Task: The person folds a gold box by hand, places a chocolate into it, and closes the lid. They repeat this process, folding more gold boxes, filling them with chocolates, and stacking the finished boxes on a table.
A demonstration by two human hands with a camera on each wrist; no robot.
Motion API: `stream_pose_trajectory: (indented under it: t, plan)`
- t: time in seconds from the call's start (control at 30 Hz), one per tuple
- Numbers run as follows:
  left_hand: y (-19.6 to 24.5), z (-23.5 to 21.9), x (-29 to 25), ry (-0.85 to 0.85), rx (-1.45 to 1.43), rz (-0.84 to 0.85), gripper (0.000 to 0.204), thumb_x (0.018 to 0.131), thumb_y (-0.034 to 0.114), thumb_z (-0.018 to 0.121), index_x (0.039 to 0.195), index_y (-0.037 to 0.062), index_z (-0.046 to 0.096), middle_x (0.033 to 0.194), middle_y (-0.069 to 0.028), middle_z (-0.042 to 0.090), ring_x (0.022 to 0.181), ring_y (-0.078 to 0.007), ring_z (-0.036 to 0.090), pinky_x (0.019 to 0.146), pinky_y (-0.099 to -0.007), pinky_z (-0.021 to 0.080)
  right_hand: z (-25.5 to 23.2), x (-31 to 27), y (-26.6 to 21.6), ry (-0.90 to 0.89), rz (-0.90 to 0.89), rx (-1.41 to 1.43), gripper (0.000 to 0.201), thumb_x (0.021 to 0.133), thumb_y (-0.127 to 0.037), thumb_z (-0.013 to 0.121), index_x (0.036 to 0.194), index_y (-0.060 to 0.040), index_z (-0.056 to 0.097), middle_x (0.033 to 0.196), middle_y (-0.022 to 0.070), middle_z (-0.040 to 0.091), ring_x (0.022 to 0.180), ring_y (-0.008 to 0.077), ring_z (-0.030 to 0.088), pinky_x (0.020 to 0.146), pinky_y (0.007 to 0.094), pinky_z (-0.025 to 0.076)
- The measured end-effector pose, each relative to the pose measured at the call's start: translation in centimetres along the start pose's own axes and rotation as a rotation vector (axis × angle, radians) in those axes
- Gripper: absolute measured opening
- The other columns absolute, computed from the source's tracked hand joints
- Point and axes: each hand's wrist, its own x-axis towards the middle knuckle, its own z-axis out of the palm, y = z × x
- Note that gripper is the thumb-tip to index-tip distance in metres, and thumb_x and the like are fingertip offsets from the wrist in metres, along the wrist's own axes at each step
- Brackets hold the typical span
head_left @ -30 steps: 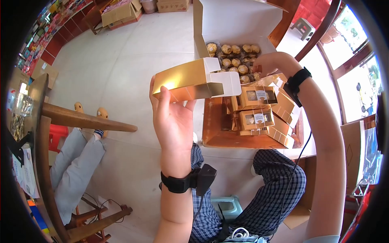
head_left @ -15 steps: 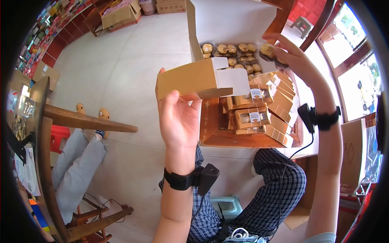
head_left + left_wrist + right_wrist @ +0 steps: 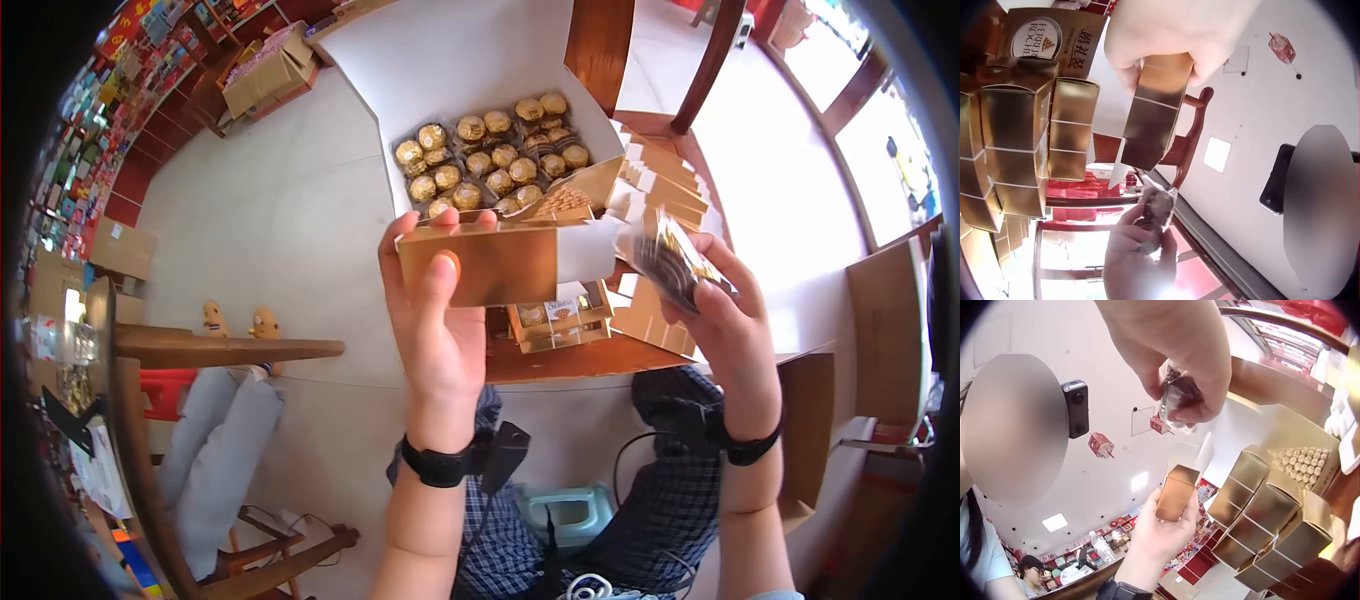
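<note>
My left hand (image 3: 440, 330) grips a small gold box (image 3: 485, 268), thumb on its near side, its white end flaps (image 3: 588, 250) spread to the right. Just right of those flaps, my right hand (image 3: 735, 325) pinches a clear plastic pack (image 3: 668, 262) of wrapped chocolates. In the right wrist view the pack (image 3: 1180, 397) hangs between thumb and fingers, above the gold box (image 3: 1177, 494). Behind both hands a large white-lined carton (image 3: 370, 60) holds several gold-wrapped chocolates (image 3: 503, 155). A filled gold box with a window (image 3: 560, 318) lies below the held box.
Flat gold cartons (image 3: 665, 190) lie at the right on a brown wooden table (image 3: 600, 362). Filled gold boxes (image 3: 1016, 144) stand stacked beside the left hand. A wooden bar (image 3: 230, 347) juts in from the left, and a pale green stool (image 3: 565, 515) stands below.
The right hand has lifted the plastic pack out of the carton and brought it down beside the left-hand box's flaps. The left-hand box has turned slightly; the head view has shifted.
</note>
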Motion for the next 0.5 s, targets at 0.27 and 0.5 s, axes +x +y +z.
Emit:
stream_pose_trajectory:
  t: [0.27,0.5]
  plan:
    - [-2.4,1.8,0.1,0.008,-0.012,0.003,0.042,0.082,0.012,0.054,0.12,0.0138,0.037,0.114,-0.0076,0.048,0.112,-0.0326,0.047,0.096,-0.0464,0.039,-0.5,0.7,1.4,0.007,-0.058,0.019,0.038,0.08,-0.023,0.064,0.108,0.0007,0.051,0.107,0.0123,0.056,0.092,0.0128,0.058,0.074,0.0245,0.049]
    - [-3.4,2.6,-0.7,-0.12,0.05,0.06,0.044,0.081,0.015,0.056,0.121,0.0138,0.036,0.116,-0.0083,0.048,0.113,-0.0333,0.047,0.097,-0.0462,0.038,-1.8,0.4,2.2,0.108,0.015,-0.074,0.022,0.087,-0.019,0.06,0.095,-0.0006,0.053,0.073,0.0018,0.059,0.061,0.0044,0.055,0.052,0.0157,0.041]
